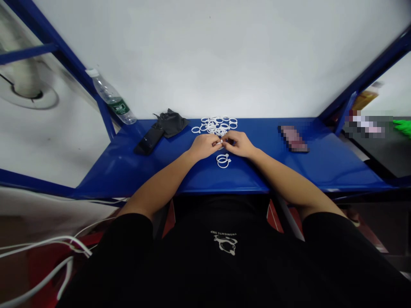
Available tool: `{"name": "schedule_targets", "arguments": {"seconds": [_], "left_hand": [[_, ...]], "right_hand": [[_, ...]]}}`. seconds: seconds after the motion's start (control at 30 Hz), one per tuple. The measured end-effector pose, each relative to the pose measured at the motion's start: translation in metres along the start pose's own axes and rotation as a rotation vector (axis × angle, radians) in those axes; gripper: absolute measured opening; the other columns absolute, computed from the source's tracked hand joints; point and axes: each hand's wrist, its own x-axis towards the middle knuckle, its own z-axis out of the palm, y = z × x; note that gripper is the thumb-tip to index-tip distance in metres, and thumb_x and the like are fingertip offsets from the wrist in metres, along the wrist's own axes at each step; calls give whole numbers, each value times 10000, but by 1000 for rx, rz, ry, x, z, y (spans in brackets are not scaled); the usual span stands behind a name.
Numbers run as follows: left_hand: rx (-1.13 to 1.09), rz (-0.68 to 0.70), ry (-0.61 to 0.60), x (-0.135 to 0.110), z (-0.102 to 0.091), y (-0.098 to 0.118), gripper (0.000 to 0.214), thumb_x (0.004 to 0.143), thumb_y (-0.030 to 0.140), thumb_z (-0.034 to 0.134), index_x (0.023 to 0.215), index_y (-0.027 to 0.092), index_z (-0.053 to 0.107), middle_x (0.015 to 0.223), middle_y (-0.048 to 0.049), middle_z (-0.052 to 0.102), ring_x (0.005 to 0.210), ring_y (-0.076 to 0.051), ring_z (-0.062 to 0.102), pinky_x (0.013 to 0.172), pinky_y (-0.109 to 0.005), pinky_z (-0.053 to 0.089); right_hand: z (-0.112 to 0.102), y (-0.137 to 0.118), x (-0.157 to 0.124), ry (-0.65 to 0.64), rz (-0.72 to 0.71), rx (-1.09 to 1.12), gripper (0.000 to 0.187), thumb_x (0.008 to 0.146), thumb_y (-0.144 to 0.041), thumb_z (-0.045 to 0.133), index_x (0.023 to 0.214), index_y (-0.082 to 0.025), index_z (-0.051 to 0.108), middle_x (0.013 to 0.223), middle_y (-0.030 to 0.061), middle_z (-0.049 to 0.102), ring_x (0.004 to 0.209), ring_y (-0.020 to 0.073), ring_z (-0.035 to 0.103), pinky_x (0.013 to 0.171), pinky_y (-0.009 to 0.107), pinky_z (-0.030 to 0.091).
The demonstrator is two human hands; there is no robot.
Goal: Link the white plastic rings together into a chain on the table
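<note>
My left hand (pixel 204 146) and my right hand (pixel 238 143) meet at the middle of the blue table (pixel 263 171), fingers curled and pinched together on a small white ring (pixel 220 143) held between them. Just behind the hands lies a loose pile of white plastic rings (pixel 215 124). A small cluster of joined white rings (pixel 223 161) sits on the table just in front of the hands, apart from them.
A black phone (pixel 148 141) and crumpled black cloth (pixel 170 121) lie left of the pile. A water bottle (pixel 112 99) leans at the far left against the blue frame. A blurred flat object (pixel 293 138) lies to the right. White cables (pixel 48 256) hang lower left.
</note>
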Motion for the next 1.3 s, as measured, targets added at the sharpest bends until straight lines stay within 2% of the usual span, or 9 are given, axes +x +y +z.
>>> {"name": "schedule_targets", "arguments": {"seconds": [0.2, 0.33, 0.53, 0.63, 0.73, 0.87, 1.03, 1.13, 1.3], "left_hand": [[58, 59, -17, -1, 7, 5, 269, 1020, 290, 703, 762, 217, 717, 809, -62, 743, 798, -222, 683, 742, -348, 461], [44, 76, -27, 0, 7, 7, 238, 1017, 290, 726, 791, 217, 729, 841, -60, 764, 808, -219, 693, 761, -348, 480], [-53, 51, -48, -2, -4, 4, 179, 1035, 356, 788, 915, 225, 808, 950, -52, 801, 873, -208, 724, 830, -342, 525], [-93, 99, -179, -4, -6, 8, 191, 1005, 416, 837, 951, 233, 839, 997, -44, 814, 871, -197, 730, 830, -337, 529], [-118, 137, -276, -6, -7, 16, 246, 992, 478, 846, 958, 234, 851, 1011, -39, 823, 872, -199, 739, 817, -337, 525], [-150, 145, -292, -7, -7, 23, 284, 1004, 513, 839, 966, 232, 855, 973, -37, 825, 867, -202, 744, 825, -336, 534], [-146, -27, -86, -3, -5, 10, 210, 1070, 405, 774, 1140, 224, 854, 1042, -57, 835, 874, -198, 737, 864, -347, 565], [-153, -135, -15, 0, -2, -4, 302, 1064, 345, 779, 1339, 223, 807, 1097, -63, 847, 838, -188, 724, 829, -339, 570], [-170, -175, -75, 2, 4, -17, 345, 1046, 340, 813, 1374, 233, 807, 1162, -81, 871, 845, -201, 741, 827, -352, 572]], "right_hand": [[6, -2, 1, 10, 50, 24, 96, 862, -274, 632, 910, -235, 706, 849, 29, 740, 750, 198, 642, 737, 330, 513], [6, 4, 2, 12, 37, 42, 130, 844, -235, 583, 892, -230, 705, 880, 40, 752, 783, 202, 649, 782, 339, 529], [-2, 37, -2, 37, 144, -23, 486, 899, -230, 593, 1354, -191, 758, 1232, 113, 832, 817, 218, 696, 840, 380, 609], [-1, 50, -4, -29, 215, -180, 521, 918, -224, 628, 1418, -175, 765, 1382, 172, 793, 1035, 293, 762, 982, 448, 635], [3, 53, -3, -103, 261, -277, 433, 944, -232, 668, 1351, -197, 813, 1437, 177, 763, 1242, 346, 751, 1055, 467, 633], [5, 50, -1, -116, 269, -283, 227, 982, -271, 674, 1111, -217, 853, 1333, 157, 780, 1174, 329, 757, 1021, 454, 633], [1, 41, 1, 23, 206, -126, 201, 994, -316, 622, 1026, -204, 786, 1064, 119, 796, 931, 276, 705, 909, 422, 594], [0, 31, 1, 57, 225, 39, 227, 1023, -385, 598, 973, -213, 737, 909, 59, 772, 803, 227, 644, 801, 360, 545], [0, 16, 2, 47, 205, 170, 230, 1017, -408, 600, 937, -219, 704, 854, 33, 748, 766, 206, 620, 777, 340, 513]]}}
